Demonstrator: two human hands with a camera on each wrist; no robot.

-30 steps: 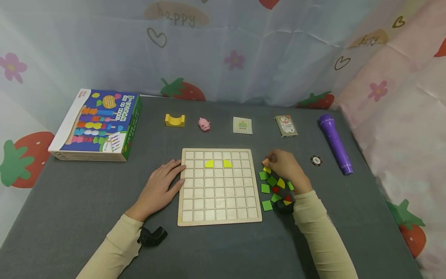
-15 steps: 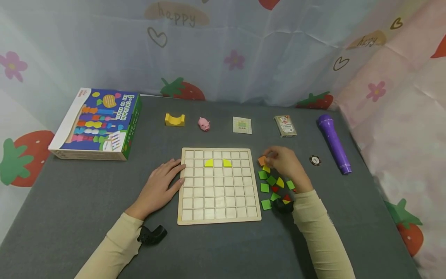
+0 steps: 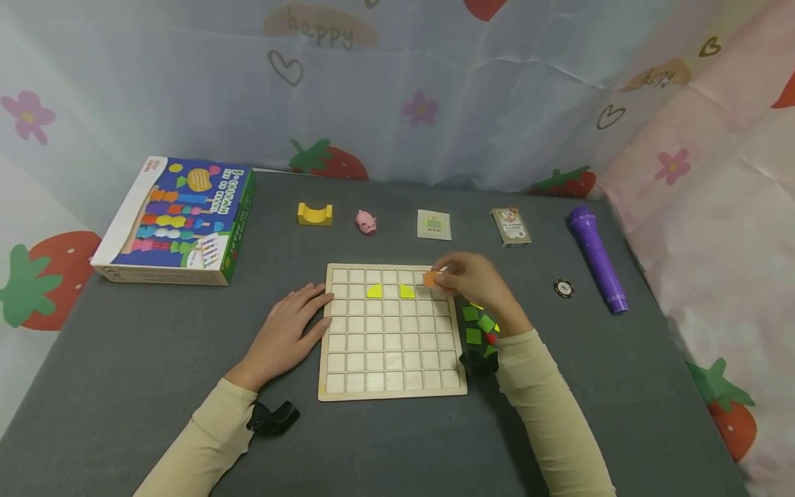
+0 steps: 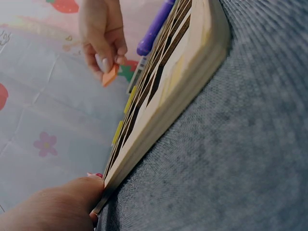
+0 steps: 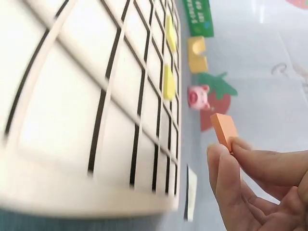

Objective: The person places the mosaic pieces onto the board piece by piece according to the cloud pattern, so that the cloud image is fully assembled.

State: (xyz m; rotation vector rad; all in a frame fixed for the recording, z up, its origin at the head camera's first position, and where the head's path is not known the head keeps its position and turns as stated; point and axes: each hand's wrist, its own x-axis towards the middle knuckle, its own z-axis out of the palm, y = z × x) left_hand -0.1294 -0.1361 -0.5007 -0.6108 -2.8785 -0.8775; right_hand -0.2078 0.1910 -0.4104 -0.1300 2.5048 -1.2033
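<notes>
A wooden grid board lies flat on the grey table, with two yellow quarter-round tiles set in its second row. My right hand pinches an orange tile between thumb and fingertips, held above the board's upper right corner. Along the board's left edge rests my left hand, fingers loosely spread and fingertips at the rim. Right of the board, several green tiles lie scattered with a few red and yellow ones, partly hidden under my right wrist.
Behind the board stand a yellow arched block, a pink pig figure, a small pattern card and a playing card box. To the right lie a poker chip and a purple microphone. A game box sits back left.
My right hand has picked up the orange tile from the pile and carried it left over the board's upper right corner. My left hand has stayed at the board's edge.
</notes>
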